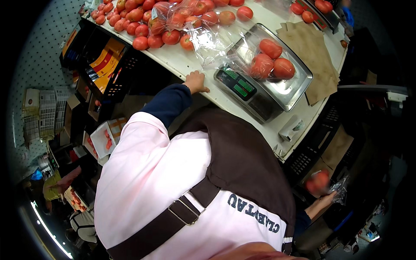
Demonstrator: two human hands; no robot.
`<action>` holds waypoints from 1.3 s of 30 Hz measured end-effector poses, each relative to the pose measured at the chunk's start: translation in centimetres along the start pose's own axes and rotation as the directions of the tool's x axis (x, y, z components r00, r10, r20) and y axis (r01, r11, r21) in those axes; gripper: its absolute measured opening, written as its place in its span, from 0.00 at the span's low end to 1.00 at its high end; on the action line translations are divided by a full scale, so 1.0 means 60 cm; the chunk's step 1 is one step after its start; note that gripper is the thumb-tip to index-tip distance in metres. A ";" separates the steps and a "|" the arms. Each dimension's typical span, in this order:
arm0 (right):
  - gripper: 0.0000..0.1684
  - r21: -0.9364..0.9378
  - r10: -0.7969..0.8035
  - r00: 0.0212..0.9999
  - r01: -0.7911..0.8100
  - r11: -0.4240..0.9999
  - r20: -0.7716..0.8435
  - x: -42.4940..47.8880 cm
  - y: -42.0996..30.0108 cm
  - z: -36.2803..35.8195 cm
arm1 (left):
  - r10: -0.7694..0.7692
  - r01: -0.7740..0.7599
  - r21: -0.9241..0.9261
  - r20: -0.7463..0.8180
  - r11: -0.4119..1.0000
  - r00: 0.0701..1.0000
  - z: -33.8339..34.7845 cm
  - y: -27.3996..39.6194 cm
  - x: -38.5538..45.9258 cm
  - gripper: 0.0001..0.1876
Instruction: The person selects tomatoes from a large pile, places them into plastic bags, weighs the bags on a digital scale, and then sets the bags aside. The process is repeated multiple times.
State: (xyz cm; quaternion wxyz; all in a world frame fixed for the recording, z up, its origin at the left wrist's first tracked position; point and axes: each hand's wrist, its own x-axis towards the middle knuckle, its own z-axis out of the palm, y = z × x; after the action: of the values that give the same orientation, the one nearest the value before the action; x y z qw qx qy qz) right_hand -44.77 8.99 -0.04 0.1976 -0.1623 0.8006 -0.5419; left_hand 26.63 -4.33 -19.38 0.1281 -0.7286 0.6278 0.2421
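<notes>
My left hand (196,82) rests on the front edge of the white table (167,60), thumb apart from the fingers, holding nothing. Beside it stands a digital scale (250,94) with a lit green display and a steel pan. A clear plastic bag with three tomatoes (272,61) lies on the pan. Its loose plastic spreads left towards a pile of tomatoes (156,26). Low at the right, away from the table, my right hand (321,204) grips the gathered neck of another clear bag with blurred tomatoes (318,182) in it.
Brown paper sheets (308,55) lie beyond the scale, and a second scale (312,13) with tomatoes stands at the far right. A small white dispenser (291,127) sits near the table corner. Black crates (112,65) and a foam box (104,139) are at the left. People (83,224) stand at lower left.
</notes>
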 end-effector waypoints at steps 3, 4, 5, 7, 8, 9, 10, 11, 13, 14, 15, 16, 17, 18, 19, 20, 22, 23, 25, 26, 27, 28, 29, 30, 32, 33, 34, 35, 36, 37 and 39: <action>0.36 -0.001 0.015 0.999 -0.015 1.000 0.049 0.028 0.057 -0.006 | -0.001 0.000 -0.007 -0.015 1.000 1.000 0.004 -0.001 -0.002 0.39; 0.34 0.042 0.034 0.993 -0.038 0.998 0.110 0.039 0.076 -0.012 | 0.017 -0.017 -0.012 -0.035 1.000 0.999 0.003 -0.001 0.001 0.38; 0.34 0.048 0.014 0.992 -0.020 0.999 0.129 0.047 0.095 -0.019 | 0.033 -0.034 -0.017 -0.056 0.999 0.998 0.007 -0.003 0.000 0.37; 0.33 0.060 -0.026 0.983 0.015 0.998 0.184 0.031 0.106 0.005 | 0.043 -0.049 -0.040 -0.128 0.998 0.991 0.023 -0.012 -0.009 0.34; 0.33 0.025 0.017 0.988 -0.021 0.999 0.154 -0.012 0.073 0.042 | 0.035 -0.047 -0.059 -0.183 0.997 0.982 0.034 -0.020 -0.020 0.33; 0.33 0.013 0.012 0.986 -0.014 1.000 0.164 -0.010 0.086 0.037 | 0.047 -0.068 -0.076 -0.245 0.995 0.968 0.042 -0.019 -0.022 0.32; 0.33 0.022 -0.002 0.983 -0.002 1.000 0.182 -0.002 0.119 0.039 | 0.044 -0.074 -0.092 -0.289 0.993 0.956 0.047 -0.015 -0.032 0.30; 0.32 0.039 -0.017 0.979 0.009 0.999 0.203 0.004 0.143 0.052 | 0.041 -0.080 -0.103 -0.340 0.991 0.939 0.050 -0.012 -0.039 0.29; 0.30 -0.151 0.116 0.960 -0.079 0.985 0.253 -0.004 0.161 0.071 | 0.058 -0.099 -0.070 -0.448 0.993 0.892 0.065 -0.019 -0.046 0.27; 0.30 -0.111 0.087 0.975 -0.065 0.992 0.204 -0.007 0.198 0.070 | 0.054 -0.091 -0.073 -0.404 0.993 0.913 0.056 -0.012 -0.040 0.29; 0.31 -0.076 0.052 0.985 -0.040 0.996 0.167 -0.004 0.228 0.079 | 0.033 -0.069 -0.087 -0.362 0.994 0.932 0.048 -0.007 -0.040 0.30; 0.31 -0.201 0.000 0.990 0.030 0.979 0.144 0.006 0.247 0.079 | 0.007 -0.036 -0.096 -0.289 0.995 0.957 0.034 -0.002 -0.040 0.32; 0.31 -0.324 -0.043 0.992 0.080 0.943 0.119 0.005 0.271 0.082 | -0.015 -0.004 -0.089 -0.208 0.996 0.978 0.020 0.002 -0.036 0.35; 0.31 -0.447 -0.085 0.992 0.117 0.887 0.093 -0.004 0.285 0.085 | -0.014 0.002 -0.078 -0.154 0.997 0.988 0.017 0.005 -0.023 0.38; 0.32 -0.447 -0.072 0.994 0.104 0.888 0.088 -0.019 0.271 0.105 | -0.020 0.009 -0.080 -0.135 0.997 0.991 0.018 -0.001 -0.018 0.36; 0.32 -0.448 -0.058 0.995 0.089 0.889 0.082 -0.037 0.245 0.115 | -0.039 0.032 -0.073 -0.103 0.997 0.994 0.015 0.000 -0.017 0.37; 0.32 -0.459 -0.017 0.999 0.035 0.888 0.044 -0.034 0.254 0.112 | -0.037 0.034 -0.056 -0.038 0.998 0.999 0.003 0.009 -0.013 0.38; 0.32 -0.464 0.003 0.999 0.012 0.886 0.032 -0.008 0.287 0.102 | -0.034 0.033 -0.056 -0.012 0.998 0.999 -0.004 0.012 -0.013 0.39; 0.31 -0.463 0.030 1.000 -0.029 0.886 -0.006 0.005 0.299 0.115 | -0.043 0.043 -0.042 0.005 0.998 0.999 -0.011 0.017 -0.013 0.39; 0.31 -0.456 0.031 0.999 -0.040 0.889 -0.027 -0.008 0.291 0.122 | -0.050 0.050 -0.032 0.018 0.998 0.999 -0.016 0.017 -0.013 0.39; 0.30 -0.451 0.032 0.999 -0.046 0.891 -0.039 -0.029 0.269 0.136 | -0.065 0.066 -0.027 0.032 0.997 0.997 -0.016 0.012 -0.018 0.40; 0.29 -0.479 -0.012 0.999 -0.008 0.878 -0.039 -0.046 0.249 0.142 | -0.039 0.039 -0.013 -0.002 0.999 0.999 -0.010 0.007 -0.017 0.39; 0.28 -0.471 -0.021 0.999 0.003 0.882 -0.033 -0.038 0.250 0.149 | -0.013 0.013 0.001 -0.035 1.000 0.999 -0.004 0.002 -0.013 0.38; 0.28 -0.464 -0.028 0.999 0.008 0.886 -0.037 -0.034 0.263 0.144 | -0.011 0.012 0.023 -0.025 1.000 1.000 -0.004 0.004 -0.006 0.39; 0.27 -0.472 -0.051 0.998 0.030 0.881 -0.032 -0.026 0.282 0.133 | -0.039 0.037 0.033 0.059 0.999 0.997 -0.015 0.013 0.000 0.39; 0.27 -0.480 -0.069 0.997 0.049 0.876 -0.025 -0.026 0.284 0.130 | -0.055 0.052 0.035 0.104 0.998 0.993 -0.018 0.017 0.000 0.39; 0.27 -0.488 -0.088 0.996 0.068 0.870 -0.016 -0.024 0.285 0.129 | -0.031 0.027 0.047 0.085 0.999 0.996 -0.020 0.018 -0.001 0.37; 0.29 -0.522 -0.084 0.996 0.058 0.851 -0.026 -0.021 0.284 0.129 | -0.017 0.012 0.048 0.089 0.999 0.996 -0.029 0.023 0.002 0.36; 0.32 -0.562 -0.076 0.997 0.047 0.826 -0.029 -0.027 0.276 0.129 | -0.010 0.005 0.049 0.102 0.999 0.995 -0.033 0.022 -0.002 0.36; 0.34 -0.600 -0.069 0.997 0.036 0.799 -0.032 -0.033 0.268 0.131 | -0.003 -0.003 0.049 0.114 0.999 0.994 -0.035 0.021 -0.004 0.35; 0.35 -0.556 -0.075 0.997 0.057 0.829 -0.010 -0.050 0.246 0.138 | 0.013 -0.020 0.057 0.122 0.998 0.992 -0.030 0.014 0.004 0.35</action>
State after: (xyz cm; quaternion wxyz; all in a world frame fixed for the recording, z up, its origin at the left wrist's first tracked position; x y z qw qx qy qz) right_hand -38.78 9.06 -16.17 0.1104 -0.2316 0.9204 -0.2952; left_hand 26.17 -5.55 -17.88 0.1853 -0.7032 0.6315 0.2688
